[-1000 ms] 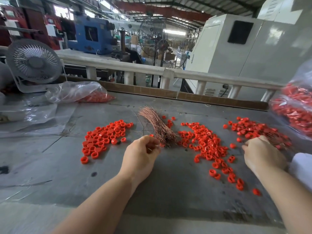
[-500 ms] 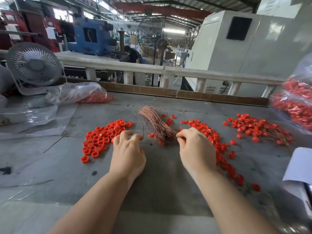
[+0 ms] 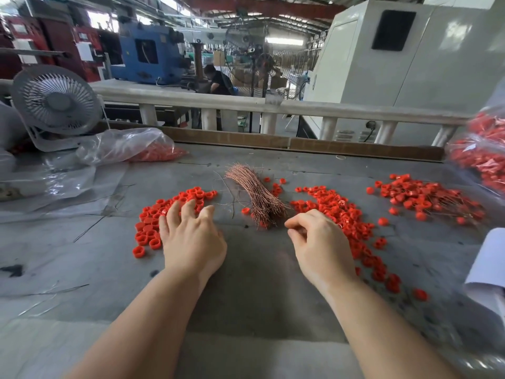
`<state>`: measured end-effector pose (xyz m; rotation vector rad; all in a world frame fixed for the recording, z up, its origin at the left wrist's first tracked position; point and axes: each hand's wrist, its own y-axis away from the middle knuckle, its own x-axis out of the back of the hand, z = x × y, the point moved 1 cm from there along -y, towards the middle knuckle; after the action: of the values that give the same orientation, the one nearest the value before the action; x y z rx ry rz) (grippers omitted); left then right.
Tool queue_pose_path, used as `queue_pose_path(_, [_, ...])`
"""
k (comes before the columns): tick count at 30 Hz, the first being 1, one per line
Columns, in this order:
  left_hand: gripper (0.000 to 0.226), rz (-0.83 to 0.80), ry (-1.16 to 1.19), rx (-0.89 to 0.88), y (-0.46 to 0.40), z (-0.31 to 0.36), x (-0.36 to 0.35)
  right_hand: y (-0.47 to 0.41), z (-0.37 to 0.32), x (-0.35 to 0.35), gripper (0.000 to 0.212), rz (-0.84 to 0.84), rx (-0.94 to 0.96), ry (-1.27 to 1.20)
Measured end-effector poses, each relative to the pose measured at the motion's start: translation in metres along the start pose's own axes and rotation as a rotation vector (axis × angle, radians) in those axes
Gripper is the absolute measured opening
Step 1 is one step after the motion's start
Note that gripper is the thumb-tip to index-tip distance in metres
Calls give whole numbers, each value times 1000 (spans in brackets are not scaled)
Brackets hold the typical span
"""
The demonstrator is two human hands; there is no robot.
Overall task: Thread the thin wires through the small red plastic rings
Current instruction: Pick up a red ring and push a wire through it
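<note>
Change: since the earlier frame the left hand (image 3: 191,239) has been shifted left of the wire bundle (image 3: 254,195), onto the left ring pile (image 3: 169,214).
Left hand: fingers are spread straight, tips laid on the rings; nothing is gripped.
Right hand (image 3: 318,242): held just right of the bundle's near end, fingers curled, thumb and forefinger pinched; what is held cannot be told.
Middle ring pile (image 3: 341,212): spread right of the bundle.
Far pile (image 3: 418,195): further right, wires seen among rings.
Table (image 3: 254,296): grey.

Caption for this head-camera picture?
Left hand reaches into red rings; right hand hovers beside copper wire bundle.
</note>
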<state>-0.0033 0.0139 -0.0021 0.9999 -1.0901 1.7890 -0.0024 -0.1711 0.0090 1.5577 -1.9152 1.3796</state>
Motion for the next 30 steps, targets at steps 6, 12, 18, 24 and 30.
queue_pose_path(6, [53, -165, -48, 98, -6, -5, -3, 0, 0, -1, 13, -26, -3, -11])
queue_pose_path(12, [41, 18, 60, -105, -5, -5, -4, -1, 1, -1, 12, -38, -13, -14])
queue_pose_path(18, [25, 47, 226, -210, 2, 5, 1, -1, 3, 0, 12, -29, -21, -9])
queue_pose_path(24, [25, 53, 380, -217, 7, 13, 7, -1, 2, 0, 14, -31, -13, -31])
queue_pose_path(30, [20, 37, 383, -239, 8, 16, 7, 0, 0, -1, 17, -54, 18, -29])
